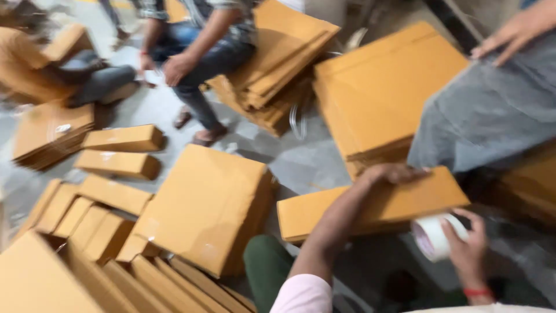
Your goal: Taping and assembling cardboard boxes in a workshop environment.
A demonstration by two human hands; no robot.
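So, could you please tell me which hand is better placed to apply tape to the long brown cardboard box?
Probably the right hand: it holds the white tape roll beside the long brown cardboard box, while the left hand rests on it.

1. A long box point(370, 206) is lying in the near middle, with the left hand point(394, 173) resting on its far edge.
2. The right hand point(466, 243) is holding a tape roll point(434, 236) just right of and nearer than that box.
3. A flat stack point(376, 93) is lying behind the box.
4. A big box point(205, 206) is sitting to its left, with small boxes point(121, 150) lying farther left.
5. A seated person point(197, 40) is sitting behind those, beside another stack point(278, 58).
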